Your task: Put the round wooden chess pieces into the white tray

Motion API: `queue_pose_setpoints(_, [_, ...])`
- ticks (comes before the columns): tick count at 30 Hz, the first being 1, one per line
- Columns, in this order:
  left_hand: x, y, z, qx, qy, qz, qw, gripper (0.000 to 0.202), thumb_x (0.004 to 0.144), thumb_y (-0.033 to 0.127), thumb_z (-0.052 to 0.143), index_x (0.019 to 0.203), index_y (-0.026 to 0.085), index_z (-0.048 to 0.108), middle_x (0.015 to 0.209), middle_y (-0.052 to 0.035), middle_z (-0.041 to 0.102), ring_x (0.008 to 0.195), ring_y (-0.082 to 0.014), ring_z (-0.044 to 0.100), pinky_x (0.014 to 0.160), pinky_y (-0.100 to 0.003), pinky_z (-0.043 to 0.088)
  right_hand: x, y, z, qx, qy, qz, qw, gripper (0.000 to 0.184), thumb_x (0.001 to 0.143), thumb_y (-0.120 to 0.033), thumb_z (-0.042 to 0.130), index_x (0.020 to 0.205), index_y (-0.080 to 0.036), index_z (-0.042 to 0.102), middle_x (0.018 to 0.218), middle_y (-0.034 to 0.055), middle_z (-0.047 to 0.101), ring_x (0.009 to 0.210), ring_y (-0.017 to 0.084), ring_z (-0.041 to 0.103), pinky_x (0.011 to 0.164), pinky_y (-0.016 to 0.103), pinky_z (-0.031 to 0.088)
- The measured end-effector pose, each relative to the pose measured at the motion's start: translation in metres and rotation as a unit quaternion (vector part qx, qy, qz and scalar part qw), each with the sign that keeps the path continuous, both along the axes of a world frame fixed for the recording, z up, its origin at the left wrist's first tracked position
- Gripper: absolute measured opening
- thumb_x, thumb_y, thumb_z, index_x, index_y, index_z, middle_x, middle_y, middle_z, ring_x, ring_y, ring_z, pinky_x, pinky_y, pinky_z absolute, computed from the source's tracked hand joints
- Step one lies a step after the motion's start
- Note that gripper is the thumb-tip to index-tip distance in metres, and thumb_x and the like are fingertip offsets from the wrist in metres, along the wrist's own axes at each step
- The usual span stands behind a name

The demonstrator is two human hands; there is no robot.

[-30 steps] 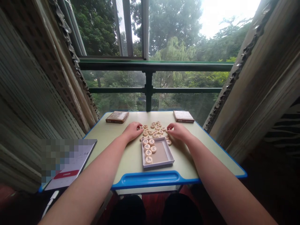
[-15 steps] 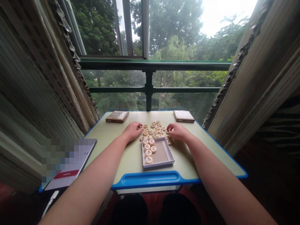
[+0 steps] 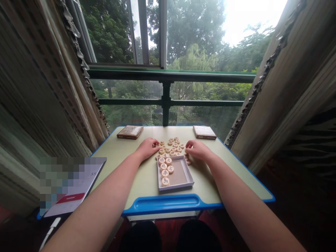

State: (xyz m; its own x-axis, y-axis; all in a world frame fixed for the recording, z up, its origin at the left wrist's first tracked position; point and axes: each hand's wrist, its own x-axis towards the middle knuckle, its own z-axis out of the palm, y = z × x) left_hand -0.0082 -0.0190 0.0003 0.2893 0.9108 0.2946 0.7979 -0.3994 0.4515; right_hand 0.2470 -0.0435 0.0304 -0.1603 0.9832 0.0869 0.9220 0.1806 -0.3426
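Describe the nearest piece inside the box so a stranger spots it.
On the blue-edged table, find the shallow box. Round pieces line its left side. The wanted piece is nearest the camera, the only one inside marked 馬.

smooth wood-like discs (image 3: 165,181), matt cardboard-like tray (image 3: 180,175), glossy plastic table edging (image 3: 168,202), cloth curtains (image 3: 282,80)

Single head-worn view, facing forward and down, table (image 3: 202,180) close below (window (image 3: 194,45) straight ahead)
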Motion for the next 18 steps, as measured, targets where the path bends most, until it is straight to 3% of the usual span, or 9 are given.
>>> queue_pose_setpoints(6, [-0.0007, 0.0022, -0.0012, 0.001, 0.009, -0.001, 1.000, 0.029, 0.070, 0.041, 0.056, 0.083, 0.016, 0.064, 0.086, -0.0076, 0.060, 0.078, -0.0189, 0.055, 0.074, -0.031, 0.045, -0.0017, -0.0020, 0.0015, 0.003, -0.002, 0.017, 1.000, 0.020, 0.066, -0.026, 0.055, 0.082, -0.020, 0.065, 0.087, 0.0027, 0.065, 0.075, 0.015, 0.056, 0.061, 0.020, 0.038])
queue_pose_setpoints(12, [-0.0018, 0.0030, -0.0029, 0.006, -0.004, -0.004, 1.000, 0.031, 0.071, 0.037, 0.055, 0.092, 0.015, 0.063, 0.089, -0.0081, 0.061, 0.079, -0.0187, 0.056, 0.075, -0.030, 0.045, 0.0004, 0.0020, -0.0014, 0.010, 0.000, 0.001, 1.000, 0.020, 0.067, -0.025, 0.054, 0.083, -0.019, 0.065, 0.087, 0.0036, 0.065, 0.075, 0.015, 0.056, 0.061, 0.021, 0.038])
queue_pose_setpoints(18, [-0.0023, 0.0035, -0.0028, 0.000, 0.004, 0.001, 1.000, 0.027, 0.070, 0.038, 0.057, 0.084, 0.016, 0.063, 0.087, -0.0075, 0.061, 0.078, -0.0188, 0.056, 0.073, -0.031, 0.045, 0.0021, 0.0029, -0.0009, 0.006, 0.000, -0.021, 1.000, 0.019, 0.069, -0.025, 0.055, 0.084, -0.019, 0.066, 0.086, 0.0043, 0.066, 0.075, 0.015, 0.057, 0.060, 0.021, 0.037])
